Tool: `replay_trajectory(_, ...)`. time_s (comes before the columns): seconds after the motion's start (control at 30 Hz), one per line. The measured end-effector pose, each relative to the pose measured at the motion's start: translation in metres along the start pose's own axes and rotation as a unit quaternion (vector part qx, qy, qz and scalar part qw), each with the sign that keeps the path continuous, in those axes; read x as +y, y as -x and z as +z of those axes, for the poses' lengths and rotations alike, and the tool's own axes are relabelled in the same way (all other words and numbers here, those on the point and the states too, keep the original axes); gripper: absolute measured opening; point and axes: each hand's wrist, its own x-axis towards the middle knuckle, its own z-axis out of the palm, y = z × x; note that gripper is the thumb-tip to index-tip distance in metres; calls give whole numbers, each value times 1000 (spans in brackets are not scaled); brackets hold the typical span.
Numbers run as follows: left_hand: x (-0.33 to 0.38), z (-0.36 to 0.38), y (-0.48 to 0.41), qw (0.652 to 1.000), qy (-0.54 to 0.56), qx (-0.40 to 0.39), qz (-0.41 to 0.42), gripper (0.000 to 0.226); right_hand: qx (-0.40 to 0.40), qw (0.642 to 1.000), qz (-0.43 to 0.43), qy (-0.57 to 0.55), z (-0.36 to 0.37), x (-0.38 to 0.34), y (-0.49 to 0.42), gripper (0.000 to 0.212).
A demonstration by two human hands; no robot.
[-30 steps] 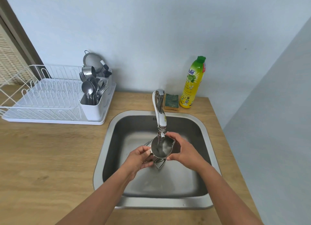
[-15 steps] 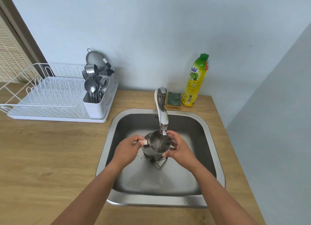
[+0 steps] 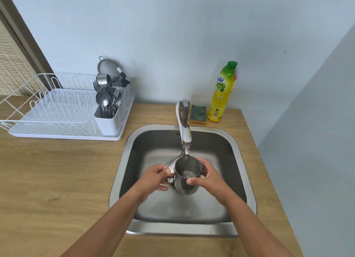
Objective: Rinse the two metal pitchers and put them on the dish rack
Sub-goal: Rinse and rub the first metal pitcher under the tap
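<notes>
A shiny metal pitcher [image 3: 184, 178] is held upright over the sink [image 3: 238, 151], its mouth just under the faucet spout [image 3: 185, 153] and its pouring lip turned to the right. My left hand [image 3: 155, 177] grips the handle on its left side. My right hand [image 3: 208, 178] wraps its right wall, thumb on the front. A little water shows at the pitcher's bottom. Behind my left hand a strip of metal [image 3: 171, 161] shows in the basin, mostly hidden; I cannot tell what it is. The white dish rack [image 3: 57, 112] stands at the back left of the counter.
The rack's cutlery holder [image 3: 109, 120] holds spoons and forks, with a small metal cup [image 3: 103, 79] and a strainer [image 3: 108, 67] behind. A green sponge [image 3: 198, 113] and a yellow dish soap bottle [image 3: 222, 91] stand behind the sink. The wall closes in on the right.
The pitcher has been raised and set upright under the spout. My left hand has shifted onto the handle, and my right thumb now lies across the front.
</notes>
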Motion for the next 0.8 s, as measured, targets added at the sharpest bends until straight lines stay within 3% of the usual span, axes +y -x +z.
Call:
replay_trajectory(0.13, 13, -15, -2, 999, -21, 21, 13, 19, -5, 1000, 2, -13, 12, -6, -4, 71)
replay_trajectory(0.27, 7, -19, 4, 999, -39, -29, -23, 24, -22, 999, 26, 5, 4, -17, 0, 56)
replay_trajectory(0.47, 5, -14, -2, 1000, -22, 8, -6, 23, -3, 1000, 10, -5, 6, -13, -3, 61)
replay_trajectory(0.67, 4, -12, 3, 999, -37, -33, -14, 27, -10, 1000, 30, -2, -4, -20, -2, 59)
replay_trajectory(0.8, 3, -12, -3, 1000, -23, 9, -13, 26, 10, 1000, 10, -14, 5, -13, -7, 59)
